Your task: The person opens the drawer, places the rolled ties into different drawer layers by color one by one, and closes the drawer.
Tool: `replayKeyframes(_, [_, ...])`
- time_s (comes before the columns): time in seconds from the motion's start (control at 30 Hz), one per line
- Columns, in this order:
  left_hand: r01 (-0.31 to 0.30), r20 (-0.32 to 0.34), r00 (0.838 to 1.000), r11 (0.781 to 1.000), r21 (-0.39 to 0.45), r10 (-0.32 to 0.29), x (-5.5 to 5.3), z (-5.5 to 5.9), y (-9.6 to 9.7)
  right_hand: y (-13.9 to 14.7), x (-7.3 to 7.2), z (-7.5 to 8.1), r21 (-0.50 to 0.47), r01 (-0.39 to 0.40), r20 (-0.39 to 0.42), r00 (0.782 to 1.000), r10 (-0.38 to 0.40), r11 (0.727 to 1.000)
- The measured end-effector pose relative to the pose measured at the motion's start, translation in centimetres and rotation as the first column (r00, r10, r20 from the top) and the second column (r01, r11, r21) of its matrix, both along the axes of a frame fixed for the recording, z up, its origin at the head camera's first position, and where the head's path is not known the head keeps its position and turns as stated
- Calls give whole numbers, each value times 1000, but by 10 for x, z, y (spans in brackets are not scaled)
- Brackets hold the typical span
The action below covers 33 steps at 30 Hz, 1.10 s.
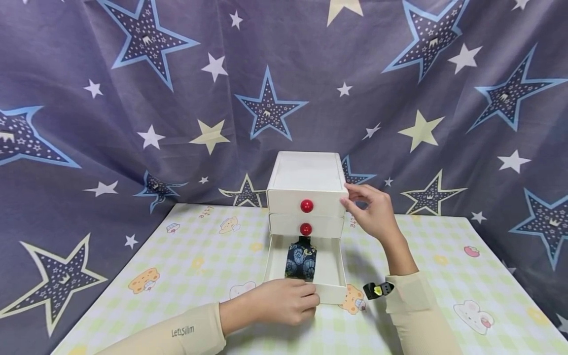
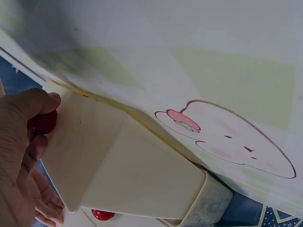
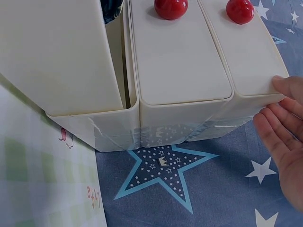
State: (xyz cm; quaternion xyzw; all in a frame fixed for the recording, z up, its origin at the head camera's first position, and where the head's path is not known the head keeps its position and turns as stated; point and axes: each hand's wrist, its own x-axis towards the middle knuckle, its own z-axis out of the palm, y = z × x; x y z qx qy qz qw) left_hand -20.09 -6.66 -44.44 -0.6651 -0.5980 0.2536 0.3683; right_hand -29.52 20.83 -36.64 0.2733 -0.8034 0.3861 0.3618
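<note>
A small white cabinet [image 1: 308, 170] of stacked drawers stands on the table, with its bottom drawer [image 1: 330, 294] pulled out. In that drawer lies a dark blue cloth item [image 1: 301, 260] with lighter round floral figures; its kind does not show. My left hand [image 1: 288, 301] is at the drawer's front, and in the left wrist view its thumb and fingers pinch a red knob [image 2: 43, 122]. Up at the cabinet's right front edge, my right hand [image 1: 374, 209] grips the corner, thumb on the front face and fingers along the side [image 3: 270, 125].
The two upper drawers are closed, each with a red knob [image 1: 306, 206]. Under the cabinet is a green-and-white checked tablecloth [image 1: 191, 276] with cartoon prints. A dark curtain [image 1: 337, 118] with stars hangs right behind. A small black piece with a yellow patch [image 1: 378, 290] shows beside the right cuff.
</note>
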Motion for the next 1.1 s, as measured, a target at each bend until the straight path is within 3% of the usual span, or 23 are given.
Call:
replayKeyframes(0.67, [-42, -6, 999, 999, -16, 42, -4, 3, 0, 0, 1, 3, -3, 4, 10, 1000, -4, 1000])
replayKeyframes(1.1, [-19, -37, 999, 1000, 24, 20, -18, 3, 1, 0, 1, 3, -4, 5, 16, 1000, -5, 1000])
